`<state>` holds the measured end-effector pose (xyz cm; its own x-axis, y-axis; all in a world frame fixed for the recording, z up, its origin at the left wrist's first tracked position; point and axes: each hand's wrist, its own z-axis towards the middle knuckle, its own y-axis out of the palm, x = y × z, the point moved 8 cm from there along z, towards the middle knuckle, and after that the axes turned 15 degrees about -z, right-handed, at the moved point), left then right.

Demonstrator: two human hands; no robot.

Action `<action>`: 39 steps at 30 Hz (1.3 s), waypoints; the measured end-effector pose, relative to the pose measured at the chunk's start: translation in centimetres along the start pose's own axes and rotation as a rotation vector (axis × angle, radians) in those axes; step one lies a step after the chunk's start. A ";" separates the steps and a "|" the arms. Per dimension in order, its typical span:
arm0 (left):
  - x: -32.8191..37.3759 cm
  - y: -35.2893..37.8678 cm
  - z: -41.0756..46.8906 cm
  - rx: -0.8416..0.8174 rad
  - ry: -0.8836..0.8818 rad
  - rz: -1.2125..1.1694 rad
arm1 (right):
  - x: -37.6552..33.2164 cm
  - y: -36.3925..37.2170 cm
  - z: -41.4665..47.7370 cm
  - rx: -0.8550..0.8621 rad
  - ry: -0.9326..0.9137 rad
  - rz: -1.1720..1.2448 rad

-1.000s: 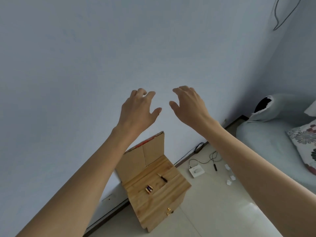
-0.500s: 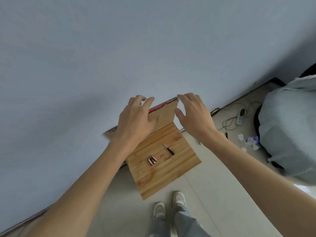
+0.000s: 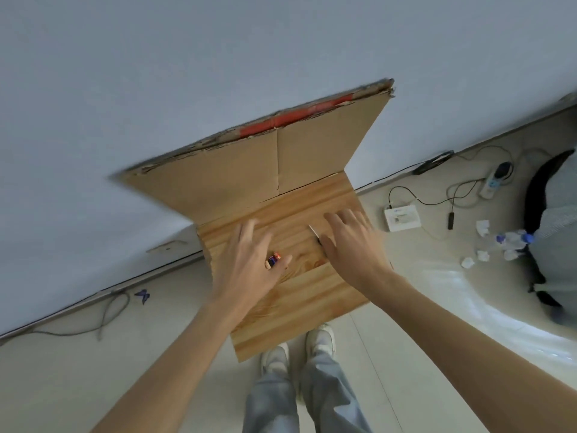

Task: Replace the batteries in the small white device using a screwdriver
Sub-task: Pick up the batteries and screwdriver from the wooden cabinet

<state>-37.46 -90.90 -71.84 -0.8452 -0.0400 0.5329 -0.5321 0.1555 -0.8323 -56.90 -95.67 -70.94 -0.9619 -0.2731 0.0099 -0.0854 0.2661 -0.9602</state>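
Note:
A small wooden table [image 3: 299,304] stands against the wall. My left hand [image 3: 249,260] hovers over its middle with fingers spread, and a few small batteries [image 3: 273,260] show between its thumb and fingers. My right hand [image 3: 349,245] is spread over the table's right side, holding nothing. The thin screwdriver [image 3: 313,232] lies just left of its thumb, with the handle partly hidden. A small white device [image 3: 402,217] with a cable lies on the floor to the right of the table.
A cardboard sheet [image 3: 259,170] leans against the wall behind the table. My feet [image 3: 299,348] stand at its front edge. On the floor at right lie cables, a power strip [image 3: 496,179], crumpled paper [image 3: 482,228] and a plastic bottle [image 3: 512,237]. A grey bag [image 3: 555,232] sits far right.
The view has tilted down and closer to the table. Both hands have dropped from in front of the wall and cardboard to just over the tabletop.

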 end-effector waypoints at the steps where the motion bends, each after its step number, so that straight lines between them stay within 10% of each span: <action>1: -1.0 2.1 0.0 -0.024 -0.004 0.001 | 0.0 1.6 0.3 -0.007 -0.006 -0.014; 15: -9.7 15.4 -0.6 -0.050 0.028 0.030 | 0.7 13.7 3.5 0.062 -0.079 -0.090; 39: -8.6 16.4 0.0 0.125 0.205 -0.091 | 1.1 16.1 4.3 0.159 -0.111 -0.068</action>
<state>-38.97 -87.98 -90.07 -0.7727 0.1545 0.6157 -0.6182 0.0370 -0.7851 -58.25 -95.66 -87.55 -0.9200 -0.3882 0.0535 -0.0982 0.0963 -0.9905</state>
